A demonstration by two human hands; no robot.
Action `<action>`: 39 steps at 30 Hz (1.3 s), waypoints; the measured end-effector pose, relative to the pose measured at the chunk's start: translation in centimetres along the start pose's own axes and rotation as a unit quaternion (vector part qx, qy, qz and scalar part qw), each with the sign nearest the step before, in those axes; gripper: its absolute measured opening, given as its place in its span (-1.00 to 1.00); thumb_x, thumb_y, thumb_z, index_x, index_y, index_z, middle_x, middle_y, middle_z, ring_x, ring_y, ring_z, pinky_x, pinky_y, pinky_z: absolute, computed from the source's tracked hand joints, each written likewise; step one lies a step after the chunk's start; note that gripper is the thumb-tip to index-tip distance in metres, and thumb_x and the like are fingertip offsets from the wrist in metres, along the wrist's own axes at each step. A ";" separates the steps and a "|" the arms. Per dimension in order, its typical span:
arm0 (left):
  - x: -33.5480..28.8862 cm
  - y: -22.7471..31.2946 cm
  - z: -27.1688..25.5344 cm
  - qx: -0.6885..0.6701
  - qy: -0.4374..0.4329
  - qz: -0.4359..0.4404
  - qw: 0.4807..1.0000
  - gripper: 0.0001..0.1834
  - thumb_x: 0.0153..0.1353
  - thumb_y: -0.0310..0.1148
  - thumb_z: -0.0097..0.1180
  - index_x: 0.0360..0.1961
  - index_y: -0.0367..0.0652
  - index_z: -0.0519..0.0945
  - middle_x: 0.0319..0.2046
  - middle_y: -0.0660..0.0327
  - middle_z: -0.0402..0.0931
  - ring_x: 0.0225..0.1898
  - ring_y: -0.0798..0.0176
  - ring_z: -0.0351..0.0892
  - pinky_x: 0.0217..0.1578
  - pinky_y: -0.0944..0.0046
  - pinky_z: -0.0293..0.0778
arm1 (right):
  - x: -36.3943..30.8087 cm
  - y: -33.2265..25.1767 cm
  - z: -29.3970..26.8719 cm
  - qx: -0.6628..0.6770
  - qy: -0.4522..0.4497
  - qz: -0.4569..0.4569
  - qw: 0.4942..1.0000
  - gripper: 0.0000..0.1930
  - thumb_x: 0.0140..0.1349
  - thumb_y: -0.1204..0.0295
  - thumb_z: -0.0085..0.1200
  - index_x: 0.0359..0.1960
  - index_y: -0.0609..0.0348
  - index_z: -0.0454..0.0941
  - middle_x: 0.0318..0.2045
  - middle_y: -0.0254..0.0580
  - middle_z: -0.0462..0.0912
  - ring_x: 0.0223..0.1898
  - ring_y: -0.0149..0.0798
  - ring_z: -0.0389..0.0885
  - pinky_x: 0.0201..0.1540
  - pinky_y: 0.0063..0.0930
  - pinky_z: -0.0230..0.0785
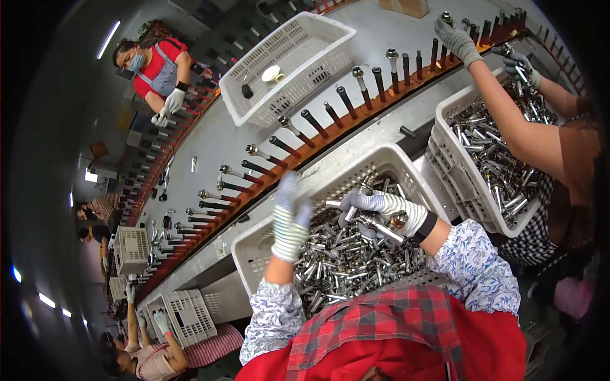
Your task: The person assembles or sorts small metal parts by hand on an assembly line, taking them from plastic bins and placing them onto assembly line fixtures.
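My left hand, in a striped knit glove, is raised beside the row of pegs. Its fingers stretch upward, somewhat blurred, and nothing shows in them. My right hand, gloved alike with a black wrist band, is closed around several chrome cylindrical metal fittings above the light grey crate. That perforated crate is heaped with small chrome fittings. Past my left hand runs a curved line of upright reddish pegs with black tops; some carry a chrome fitting.
A white crate holding a white cup-like thing and a small black piece stands on the metal table. At right, a co-worker's gloved hands work at the pegs over another full crate. Other people work along the line at left.
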State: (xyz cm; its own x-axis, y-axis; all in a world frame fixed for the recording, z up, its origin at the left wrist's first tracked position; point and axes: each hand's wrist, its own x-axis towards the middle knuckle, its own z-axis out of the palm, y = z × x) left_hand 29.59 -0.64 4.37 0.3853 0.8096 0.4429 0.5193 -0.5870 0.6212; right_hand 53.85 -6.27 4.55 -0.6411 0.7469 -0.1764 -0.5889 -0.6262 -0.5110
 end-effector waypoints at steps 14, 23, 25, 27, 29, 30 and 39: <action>9.3 -5.2 0.5 -0.178 0.082 -0.086 0.977 -0.68 0.17 -0.42 0.08 -0.03 -0.16 0.53 -0.05 0.11 0.53 0.00 0.20 0.50 0.06 0.24 0.41 | -0.1 -1.6 -0.3 -0.018 -0.005 -0.011 1.000 -0.60 0.30 0.22 0.00 0.07 0.19 0.43 -0.11 0.10 0.58 -0.66 -0.36 0.55 -0.66 -0.63 0.40; 10.5 -13.8 4.0 -0.271 0.216 -0.129 0.929 -0.73 0.34 -0.37 -0.03 -0.01 -0.28 0.48 0.03 0.12 0.45 0.03 0.26 0.45 0.16 0.27 0.32 | 0.9 -1.4 -1.0 -0.062 0.008 0.028 0.998 -0.62 0.30 0.22 0.00 0.01 0.23 0.45 -0.19 0.03 0.62 -0.66 -0.37 0.56 -0.66 -0.61 0.40; 10.0 -13.9 3.2 -0.334 0.257 -0.201 0.884 -0.69 0.30 -0.34 0.04 0.00 -0.27 0.48 0.03 0.19 0.42 -0.10 0.36 0.46 0.03 0.38 0.40 | 0.8 -1.5 -1.2 -0.075 0.014 0.023 0.997 -0.62 0.31 0.20 -0.02 0.01 0.24 0.45 -0.19 0.02 0.62 -0.65 -0.39 0.56 -0.64 -0.64 0.41; 9.0 -15.9 2.1 -0.317 0.255 -0.238 0.882 -0.67 0.26 -0.30 0.12 0.00 -0.20 0.48 -0.12 0.29 0.50 -0.23 0.43 0.46 -0.15 0.42 0.41 | 1.0 -1.0 -1.2 -0.072 0.006 0.020 0.997 -0.62 0.32 0.20 -0.04 0.02 0.23 0.44 -0.18 0.01 0.62 -0.64 -0.40 0.56 -0.64 -0.65 0.40; 7.5 -17.7 0.9 -0.309 0.263 -0.328 0.853 -0.68 0.21 -0.25 0.17 -0.05 -0.12 0.51 -0.26 0.37 0.54 -0.32 0.46 0.45 -0.30 0.47 0.34 | 1.2 -0.5 -0.8 -0.071 0.005 0.018 0.997 -0.61 0.32 0.19 -0.04 0.03 0.23 0.43 -0.17 0.01 0.62 -0.64 -0.42 0.55 -0.65 -0.66 0.39; 6.3 -18.7 -0.2 -0.294 0.233 -0.329 0.867 -0.61 0.18 -0.24 0.19 0.01 -0.12 0.49 -0.20 0.33 0.53 -0.26 0.46 0.42 -0.27 0.45 0.31 | 1.3 -0.4 -0.7 -0.068 0.007 0.020 0.997 -0.60 0.32 0.18 -0.04 0.03 0.22 0.43 -0.17 0.01 0.61 -0.64 -0.43 0.54 -0.65 -0.67 0.38; 0.5 1.0 -1.1 -0.190 -0.099 -0.178 0.960 -0.53 0.25 -0.25 0.05 0.13 -0.25 0.40 0.07 0.08 0.44 0.12 0.12 0.38 0.18 0.17 0.22 | 1.0 0.4 -0.2 -0.330 0.036 0.009 0.943 -0.58 0.29 0.07 -0.02 -0.19 0.22 0.60 -0.44 -0.28 0.64 -0.58 -0.51 0.46 -0.50 -0.55 0.34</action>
State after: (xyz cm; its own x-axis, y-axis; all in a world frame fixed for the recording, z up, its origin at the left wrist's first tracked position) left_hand 29.44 -0.80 5.95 0.3923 0.9184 0.0509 0.3430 -0.1974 0.9184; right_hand 53.03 -5.71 4.03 -0.5994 0.7653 -0.2347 -0.1281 -0.3812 -0.9156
